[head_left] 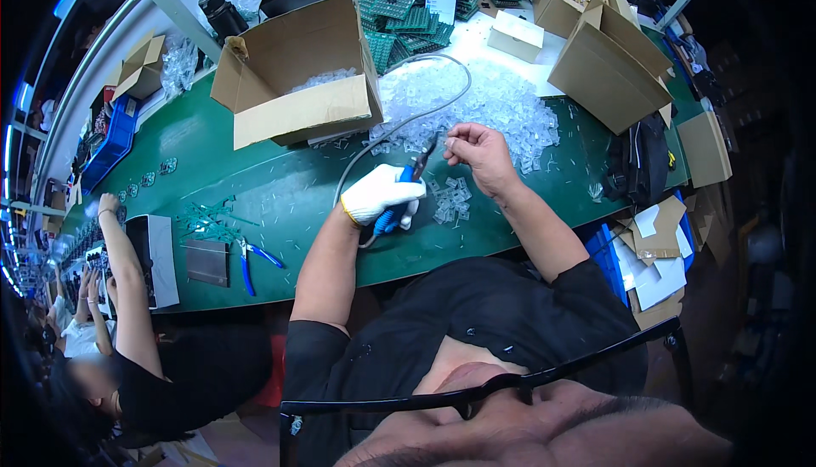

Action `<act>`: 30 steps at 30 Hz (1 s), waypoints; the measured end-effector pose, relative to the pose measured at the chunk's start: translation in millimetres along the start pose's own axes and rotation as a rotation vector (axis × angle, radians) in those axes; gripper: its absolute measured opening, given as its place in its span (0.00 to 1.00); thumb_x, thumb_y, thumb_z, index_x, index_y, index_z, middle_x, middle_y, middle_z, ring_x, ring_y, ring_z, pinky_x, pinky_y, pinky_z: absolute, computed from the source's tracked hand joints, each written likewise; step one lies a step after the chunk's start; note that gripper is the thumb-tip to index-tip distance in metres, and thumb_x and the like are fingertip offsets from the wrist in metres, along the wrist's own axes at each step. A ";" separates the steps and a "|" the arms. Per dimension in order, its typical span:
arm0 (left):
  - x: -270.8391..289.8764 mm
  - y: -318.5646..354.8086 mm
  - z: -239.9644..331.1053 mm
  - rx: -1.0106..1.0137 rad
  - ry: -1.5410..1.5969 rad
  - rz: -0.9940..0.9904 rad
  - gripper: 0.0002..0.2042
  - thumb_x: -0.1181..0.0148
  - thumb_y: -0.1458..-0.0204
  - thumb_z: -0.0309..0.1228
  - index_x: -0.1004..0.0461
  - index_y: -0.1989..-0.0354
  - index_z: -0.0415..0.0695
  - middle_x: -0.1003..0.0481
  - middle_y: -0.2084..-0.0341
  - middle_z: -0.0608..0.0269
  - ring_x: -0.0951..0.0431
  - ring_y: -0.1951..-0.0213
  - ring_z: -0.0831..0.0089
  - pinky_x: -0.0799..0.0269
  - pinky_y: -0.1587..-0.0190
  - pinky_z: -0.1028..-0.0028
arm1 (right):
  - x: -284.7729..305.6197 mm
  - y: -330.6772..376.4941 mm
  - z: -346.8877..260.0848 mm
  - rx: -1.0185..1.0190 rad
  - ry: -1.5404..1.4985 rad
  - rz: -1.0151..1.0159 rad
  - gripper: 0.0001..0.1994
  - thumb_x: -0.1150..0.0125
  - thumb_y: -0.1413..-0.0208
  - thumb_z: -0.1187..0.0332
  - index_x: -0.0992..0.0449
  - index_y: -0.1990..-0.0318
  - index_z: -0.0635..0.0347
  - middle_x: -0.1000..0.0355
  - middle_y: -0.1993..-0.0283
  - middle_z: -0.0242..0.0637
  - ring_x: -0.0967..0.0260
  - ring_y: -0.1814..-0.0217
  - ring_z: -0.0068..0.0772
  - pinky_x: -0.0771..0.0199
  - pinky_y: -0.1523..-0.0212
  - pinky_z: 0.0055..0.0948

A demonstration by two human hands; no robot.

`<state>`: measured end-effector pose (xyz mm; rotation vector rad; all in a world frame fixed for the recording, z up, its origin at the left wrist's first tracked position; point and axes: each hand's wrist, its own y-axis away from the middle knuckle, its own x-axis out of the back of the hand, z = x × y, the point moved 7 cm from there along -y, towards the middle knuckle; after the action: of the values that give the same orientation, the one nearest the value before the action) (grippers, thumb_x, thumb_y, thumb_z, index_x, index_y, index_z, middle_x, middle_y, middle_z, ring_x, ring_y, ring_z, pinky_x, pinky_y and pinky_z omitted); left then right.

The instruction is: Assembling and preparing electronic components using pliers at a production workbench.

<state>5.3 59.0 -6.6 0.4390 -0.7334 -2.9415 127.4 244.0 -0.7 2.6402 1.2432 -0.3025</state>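
L hand [382,195], gloved, grips corded blue-handled tool [388,220]; R hand [481,158] pinches tiny pc [445,146] by its tip, can't ID. Small clear-plastic pile [450,201] nearby prob. done; big heap [514,114] beyond, on green bench [293,191], prob. left.

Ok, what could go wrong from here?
The bare right hand is close to the dark tip of the blue-handled corded tool in the gloved left hand, so a slip might nick it. The grey cable loops across the heap of clear plastic pieces; a tug could scatter some.
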 end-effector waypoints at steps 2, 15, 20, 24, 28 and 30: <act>6.4 -5.6 -4.4 -0.100 0.202 0.026 0.15 0.28 0.37 0.39 0.17 0.55 0.37 0.17 0.72 0.59 0.17 0.76 0.69 0.19 0.71 0.68 | 6.9 5.0 3.8 0.001 0.008 -0.004 0.09 0.31 0.34 0.76 0.17 0.50 0.72 0.18 0.57 0.38 0.19 0.61 0.27 0.15 0.60 0.28; 5.1 -3.3 -0.2 -0.044 0.242 -0.031 0.18 0.25 0.40 0.38 0.19 0.51 0.37 0.19 0.68 0.58 0.18 0.68 0.65 0.18 0.61 0.63 | 23.4 20.6 -26.9 0.251 1.030 0.077 0.13 0.30 0.41 0.70 0.14 0.50 0.60 0.15 0.54 0.45 0.16 0.59 0.44 0.16 0.53 0.40; 9.8 -10.6 -11.3 -0.077 0.240 -0.052 0.18 0.27 0.37 0.41 0.17 0.50 0.39 0.16 0.68 0.58 0.15 0.70 0.67 0.18 0.64 0.67 | 18.2 3.0 -23.0 0.587 1.280 0.039 0.13 0.30 0.40 0.74 0.15 0.48 0.59 0.16 0.51 0.45 0.17 0.52 0.52 0.17 0.49 0.46; 6.8 -6.9 -7.3 -0.058 0.241 -0.044 0.18 0.26 0.39 0.40 0.18 0.50 0.38 0.18 0.68 0.58 0.16 0.68 0.67 0.17 0.62 0.65 | 17.2 -5.5 -17.4 0.555 1.342 0.014 0.14 0.31 0.38 0.74 0.15 0.46 0.58 0.17 0.52 0.47 0.18 0.52 0.53 0.18 0.49 0.46; 2.6 0.0 -1.7 -0.026 0.196 -0.056 0.21 0.25 0.41 0.41 0.19 0.50 0.37 0.18 0.67 0.56 0.16 0.67 0.65 0.17 0.59 0.64 | 27.7 -4.4 -20.7 0.442 1.025 0.090 0.13 0.33 0.37 0.74 0.14 0.47 0.58 0.16 0.53 0.46 0.17 0.52 0.48 0.17 0.48 0.41; 3.2 -2.2 -4.0 -0.026 0.178 -0.091 0.22 0.25 0.41 0.42 0.19 0.49 0.36 0.17 0.66 0.55 0.15 0.67 0.64 0.17 0.59 0.64 | 44.3 -16.0 0.9 0.188 0.514 0.064 0.11 0.33 0.34 0.75 0.15 0.46 0.61 0.16 0.54 0.40 0.18 0.55 0.34 0.18 0.51 0.34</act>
<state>3.4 58.7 -11.8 0.7392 -0.6695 -2.9399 142.5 286.2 -15.1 3.0298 1.3124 0.3079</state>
